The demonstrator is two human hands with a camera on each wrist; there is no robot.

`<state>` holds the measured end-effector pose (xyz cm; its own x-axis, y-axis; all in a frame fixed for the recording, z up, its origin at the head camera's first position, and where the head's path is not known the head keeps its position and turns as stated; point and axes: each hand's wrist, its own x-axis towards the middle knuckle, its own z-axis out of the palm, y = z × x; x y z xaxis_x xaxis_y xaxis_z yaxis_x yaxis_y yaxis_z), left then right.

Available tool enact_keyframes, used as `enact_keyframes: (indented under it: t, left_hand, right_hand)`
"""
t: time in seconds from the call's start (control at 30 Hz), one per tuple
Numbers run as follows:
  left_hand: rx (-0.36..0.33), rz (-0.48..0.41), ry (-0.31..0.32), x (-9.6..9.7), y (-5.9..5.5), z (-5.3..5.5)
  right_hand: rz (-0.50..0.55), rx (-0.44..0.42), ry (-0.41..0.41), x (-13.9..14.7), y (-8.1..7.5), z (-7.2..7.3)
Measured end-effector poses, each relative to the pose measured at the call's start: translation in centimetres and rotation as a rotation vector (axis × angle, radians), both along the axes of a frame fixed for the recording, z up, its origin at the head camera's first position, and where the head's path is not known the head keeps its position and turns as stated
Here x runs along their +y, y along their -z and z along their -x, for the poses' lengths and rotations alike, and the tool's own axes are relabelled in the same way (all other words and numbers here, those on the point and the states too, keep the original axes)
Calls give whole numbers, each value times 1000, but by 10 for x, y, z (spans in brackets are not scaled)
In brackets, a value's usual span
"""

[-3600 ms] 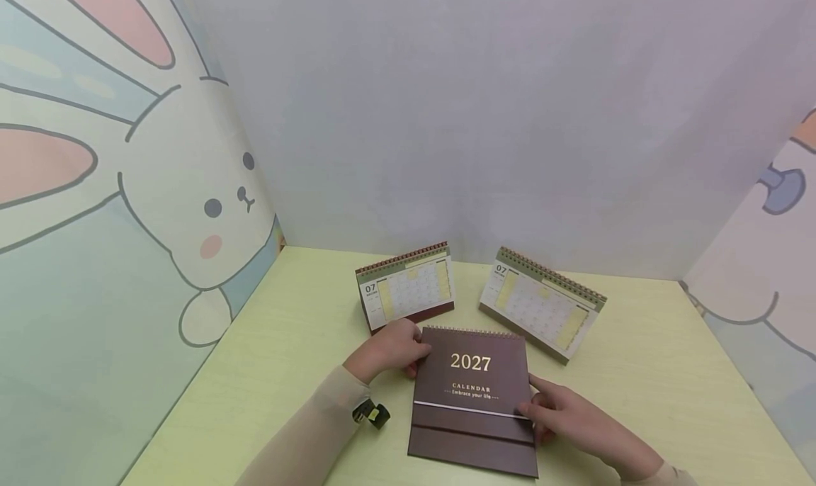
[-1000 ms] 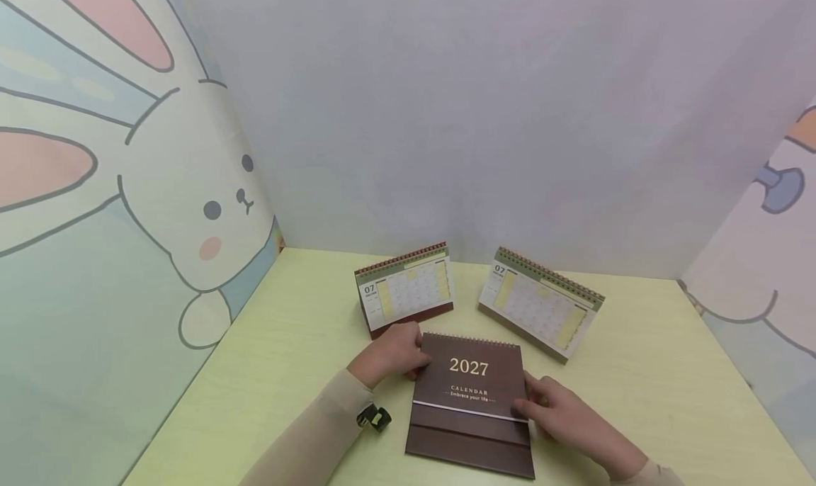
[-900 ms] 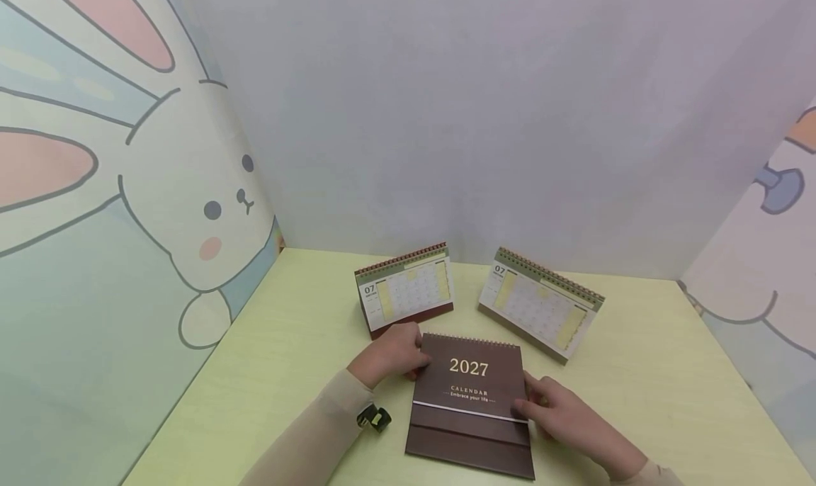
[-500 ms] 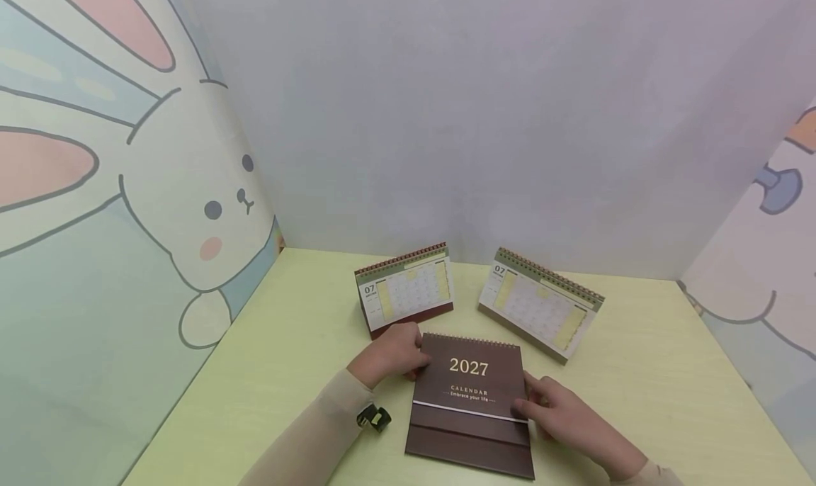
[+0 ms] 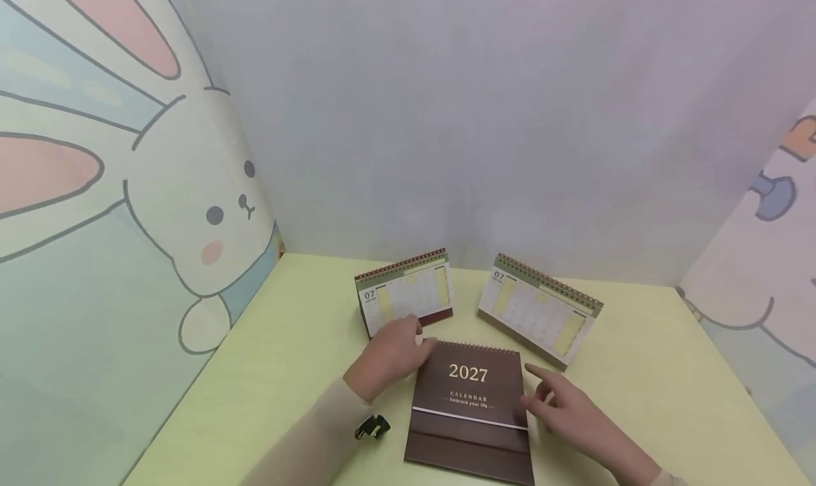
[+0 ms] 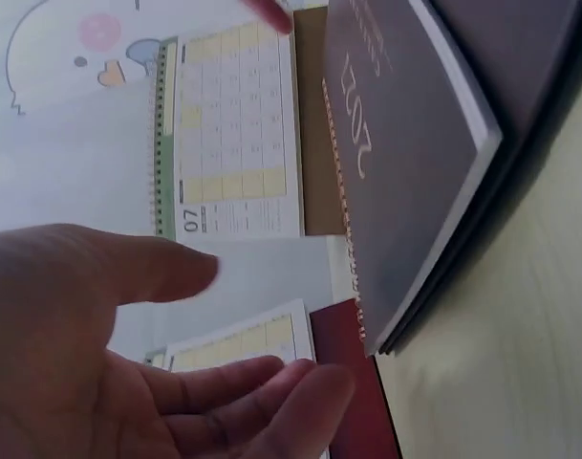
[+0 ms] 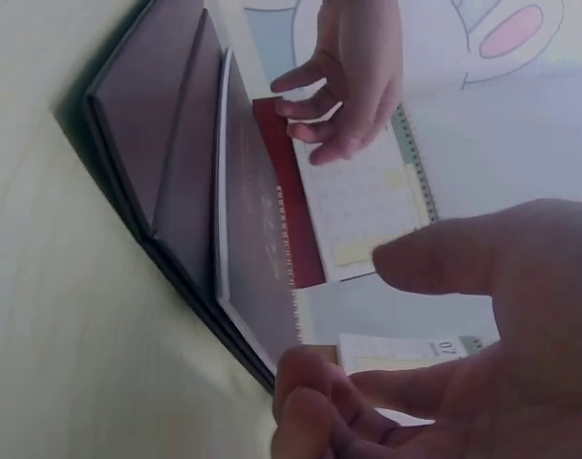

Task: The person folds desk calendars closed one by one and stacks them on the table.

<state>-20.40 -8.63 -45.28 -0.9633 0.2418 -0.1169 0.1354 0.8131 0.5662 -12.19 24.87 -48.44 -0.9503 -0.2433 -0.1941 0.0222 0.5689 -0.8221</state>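
A dark brown desk calendar (image 5: 468, 383) with gold "2027" lettering lies flat on the table, its spiral binding toward the back. My left hand (image 5: 390, 353) hovers at its far left corner, thumb and fingers apart with nothing between them, as the left wrist view shows. Beside the calendar's right edge is my right hand (image 5: 570, 411), its thumb and fingers also parted and holding nothing. Behind the left hand stands a red-based calendar (image 5: 408, 295), partly covered by that hand. A brown-based calendar (image 5: 538, 312) stands behind to the right. Both upright ones show page 07.
The pale yellow-green table (image 5: 663, 387) extends to both sides of the calendars. A plain greyish wall (image 5: 478, 117) closes off the back. Rabbit-printed panels (image 5: 191, 188) flank the table. A small black device (image 5: 372, 427) is at the left cuff.
Both hands have let go of the brown calendar. The left hand has lifted slightly and the right has drawn off its right edge. Earlier, the flat calendar shifted slightly toward me.
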Motion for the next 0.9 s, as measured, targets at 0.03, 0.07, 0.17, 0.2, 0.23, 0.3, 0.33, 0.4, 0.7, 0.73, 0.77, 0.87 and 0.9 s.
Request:
enact_keyframes:
  t: [0.03, 0.07, 0.17, 0.2, 0.23, 0.3, 0.33, 0.4, 0.7, 0.73, 0.77, 0.87, 0.9]
  left_hand:
    - [18, 4, 16, 1, -1, -3]
    - [42, 9, 37, 1, -3, -6]
    - [85, 11, 108, 1, -5, -12]
    - [93, 10, 134, 1, -6, -14]
    - [96, 8, 157, 0, -7, -15]
    - [106, -1, 202, -1, -8, -18]
    - [114, -2, 225, -2, -8, -19]
    - [124, -8, 265, -2, -7, -21]
    - [194, 53, 390, -2, 4, -29]
    - [198, 64, 402, -2, 5, -29]
    - [201, 79, 412, -2, 7, -30]
    - [208, 118, 439, -2, 11, -31]
    - [210, 127, 447, -1, 12, -32]
  right_hand:
    - [-18, 23, 20, 0, -3, -1]
    - [-36, 48, 34, 0, -5, -2]
    - [-101, 152, 49, 0, -14, -4]
    - [-122, 199, 48, 1, -16, -5]
    - [-129, 243, 43, 1, -17, -6]
    - [-152, 336, 31, 0, -19, -8]
    - [-163, 378, 25, 0, -20, -8]
    - [-195, 442, 21, 0, -20, -9]
    - [-305, 542, -24, -7, -19, -9]
    - [-310, 545, -25, -8, -19, -9]
    - [-312, 551, -28, -8, -19, -9]
    - [-328, 563, -38, -10, -19, -9]
    - [-338, 570, -44, -11, -19, -9]
